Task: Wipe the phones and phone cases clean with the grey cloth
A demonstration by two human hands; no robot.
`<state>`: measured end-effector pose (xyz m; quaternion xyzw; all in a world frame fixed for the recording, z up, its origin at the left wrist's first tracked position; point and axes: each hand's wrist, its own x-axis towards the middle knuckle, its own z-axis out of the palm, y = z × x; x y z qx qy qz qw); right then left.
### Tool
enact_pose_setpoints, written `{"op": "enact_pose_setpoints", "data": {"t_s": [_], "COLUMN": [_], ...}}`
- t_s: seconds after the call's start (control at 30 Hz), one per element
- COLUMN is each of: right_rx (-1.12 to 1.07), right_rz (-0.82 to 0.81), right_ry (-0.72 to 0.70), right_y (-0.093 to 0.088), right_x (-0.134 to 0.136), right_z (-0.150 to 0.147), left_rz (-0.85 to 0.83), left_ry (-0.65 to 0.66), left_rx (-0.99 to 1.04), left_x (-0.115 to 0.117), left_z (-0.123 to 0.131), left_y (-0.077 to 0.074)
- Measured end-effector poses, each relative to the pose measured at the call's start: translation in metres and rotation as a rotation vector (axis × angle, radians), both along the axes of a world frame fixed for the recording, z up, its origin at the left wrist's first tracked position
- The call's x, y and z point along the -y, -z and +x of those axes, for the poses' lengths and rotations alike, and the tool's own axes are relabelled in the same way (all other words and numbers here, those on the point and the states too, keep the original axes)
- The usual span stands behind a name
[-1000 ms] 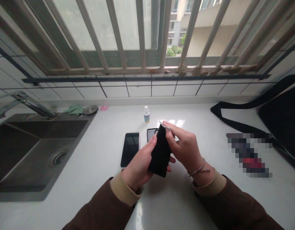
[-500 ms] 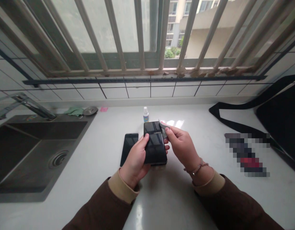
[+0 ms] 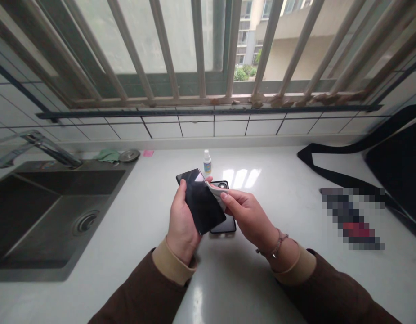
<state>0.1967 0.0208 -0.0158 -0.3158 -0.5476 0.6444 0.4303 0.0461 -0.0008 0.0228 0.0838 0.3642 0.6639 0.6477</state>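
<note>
A dark tablet-like device is tilted above the counter, its glossy face up, gripped along its left side by my left hand. Between the thumb and fingers of my right hand is a thin grey cloth, which touches the device's right edge. Partly hidden beneath the device and my right hand, a phone lies on the counter, with a round camera area showing at its top. A small white spray bottle stands upright just behind the device.
On the left is a sink with a faucet. A green cloth, a metal drain cover and a pink slip lie behind it. A black bag with a strap and a pixelated item are at right.
The device in my left hand has tilted and swung to the left, with the cloth following. The phone at right is now more exposed, while the phone on the left is no longer visible.
</note>
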Motion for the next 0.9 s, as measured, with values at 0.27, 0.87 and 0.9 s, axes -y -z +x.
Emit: {"op": "enact_pose_setpoints", "data": {"t_s": [0.27,0.87,0.9], "right_rx": [-0.184,-0.117,-0.108], "right_rz": [-0.304,-0.57,-0.585], "right_ry": [-0.036,-0.149,-0.137], "right_y": [-0.001,-0.008,-0.006], "right_x": [0.008,0.023,0.021], "right_z": [-0.016,-0.023,-0.023], "left_rz": [0.16,0.612,0.583], "left_ry": [-0.433,-0.578,-0.587], "left_rx": [-0.167,-1.012,-0.969], "left_x": [-0.001,0.009,0.007], "left_z": [-0.004,-0.006,-0.006], "left_y": [0.003,0.018,0.018]}}
